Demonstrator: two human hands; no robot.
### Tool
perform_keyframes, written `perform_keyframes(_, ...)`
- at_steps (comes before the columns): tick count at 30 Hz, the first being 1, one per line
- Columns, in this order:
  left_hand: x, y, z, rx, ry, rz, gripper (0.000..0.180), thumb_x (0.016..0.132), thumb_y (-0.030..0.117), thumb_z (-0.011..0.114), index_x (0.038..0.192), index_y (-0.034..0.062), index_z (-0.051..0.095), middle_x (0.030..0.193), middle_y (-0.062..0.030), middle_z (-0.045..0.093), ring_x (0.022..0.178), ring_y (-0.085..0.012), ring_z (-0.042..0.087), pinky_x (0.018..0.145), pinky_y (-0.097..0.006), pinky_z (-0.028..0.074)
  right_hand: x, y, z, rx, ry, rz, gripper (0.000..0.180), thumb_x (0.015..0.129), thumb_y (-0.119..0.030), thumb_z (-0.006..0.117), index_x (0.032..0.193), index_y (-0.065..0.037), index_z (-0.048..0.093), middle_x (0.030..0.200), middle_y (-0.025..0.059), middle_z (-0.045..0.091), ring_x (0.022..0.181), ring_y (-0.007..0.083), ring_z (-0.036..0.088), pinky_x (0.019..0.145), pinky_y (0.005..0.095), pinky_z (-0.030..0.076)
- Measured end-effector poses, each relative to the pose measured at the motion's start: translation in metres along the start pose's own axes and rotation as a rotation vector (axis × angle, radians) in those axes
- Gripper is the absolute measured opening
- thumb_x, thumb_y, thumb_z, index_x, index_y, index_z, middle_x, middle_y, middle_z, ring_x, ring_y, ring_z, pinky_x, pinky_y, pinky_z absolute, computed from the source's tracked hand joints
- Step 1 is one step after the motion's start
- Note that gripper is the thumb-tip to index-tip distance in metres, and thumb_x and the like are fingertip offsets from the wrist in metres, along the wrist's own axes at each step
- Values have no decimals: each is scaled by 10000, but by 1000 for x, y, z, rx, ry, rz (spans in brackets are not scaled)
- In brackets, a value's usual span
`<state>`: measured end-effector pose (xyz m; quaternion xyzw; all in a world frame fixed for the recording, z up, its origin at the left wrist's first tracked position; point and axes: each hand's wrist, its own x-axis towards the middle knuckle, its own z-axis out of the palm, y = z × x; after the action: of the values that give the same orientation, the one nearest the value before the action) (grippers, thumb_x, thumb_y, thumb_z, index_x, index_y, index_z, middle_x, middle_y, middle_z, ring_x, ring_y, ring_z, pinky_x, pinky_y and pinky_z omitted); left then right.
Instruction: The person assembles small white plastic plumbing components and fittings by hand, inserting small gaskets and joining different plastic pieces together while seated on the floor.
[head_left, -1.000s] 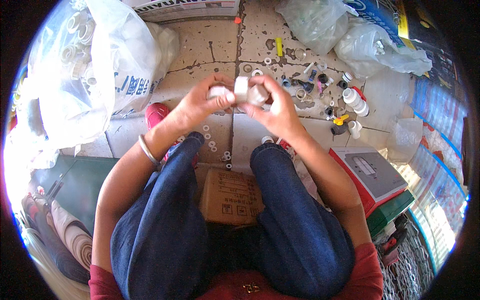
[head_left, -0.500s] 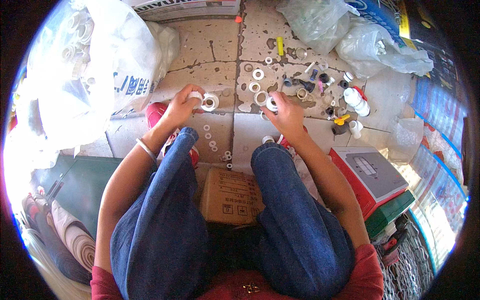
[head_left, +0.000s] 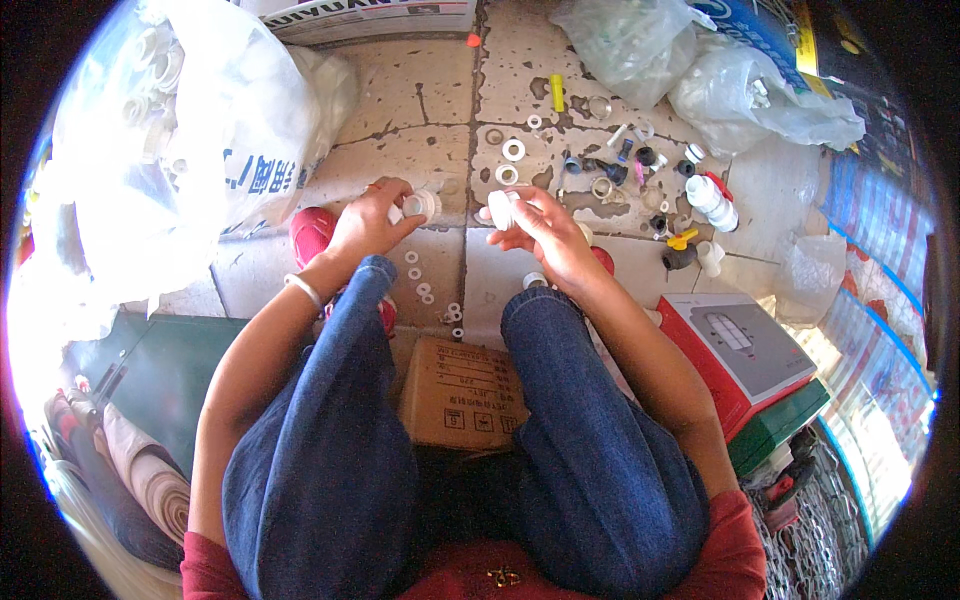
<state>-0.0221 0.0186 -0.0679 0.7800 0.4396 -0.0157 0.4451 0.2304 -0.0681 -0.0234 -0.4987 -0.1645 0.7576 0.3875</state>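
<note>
My left hand [head_left: 370,220] grips a round white plastic pipe fitting [head_left: 424,206], its open end facing away from the fingers. Close by on the right, my right hand [head_left: 556,238] pinches a white ribbed plastic nut [head_left: 503,211] between thumb and fingers. The two pieces are apart, held above the tiled floor. Just beyond the right hand lie a white ring [head_left: 513,150] and another white ring [head_left: 507,174]. Several small white washers [head_left: 413,258] trail across the tiles between my knees.
Loose dark and white fittings [head_left: 606,170], a yellow tube [head_left: 557,92] and a white bottle-shaped fitting [head_left: 712,203] lie at the right. A plastic bag of white fittings [head_left: 250,110] stands left. A cardboard box [head_left: 465,395] sits between my legs, a red-grey box [head_left: 740,350] right.
My right hand has moved left toward the left hand, lifting the white nut and turning it. The fitting in my left hand has tilted, and the left hand's fingers have shifted around it.
</note>
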Motion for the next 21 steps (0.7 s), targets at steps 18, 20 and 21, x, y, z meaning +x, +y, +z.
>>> perform_keyframes(18,-19,77,-44,-1078,-246,-64,392,849,235,638,1131,1,498,831,-22,559,692,-71,522,592,-214,425,-35,-53,43,-907,175,-694,376,704,-74,725,1041,-16,568,946,127,614,884,247,618,782,316,478)
perform_keyframes(20,-20,78,-45,-937,-184,13,410,837,240,653,1131,-3,503,834,-22,563,696,-74,519,609,-218,430,-39,-54,43,-907,180,-648,371,710,-106,737,1029,-9,573,912,121,626,833,224,633,741,301,492)
perform_keyframes(21,-21,77,-45,-901,-172,35,420,832,248,659,1131,-3,504,835,-22,565,703,-75,518,619,-220,432,-39,-55,44,-895,181,-628,369,715,-124,740,1024,-7,575,889,116,630,804,212,636,721,293,495)
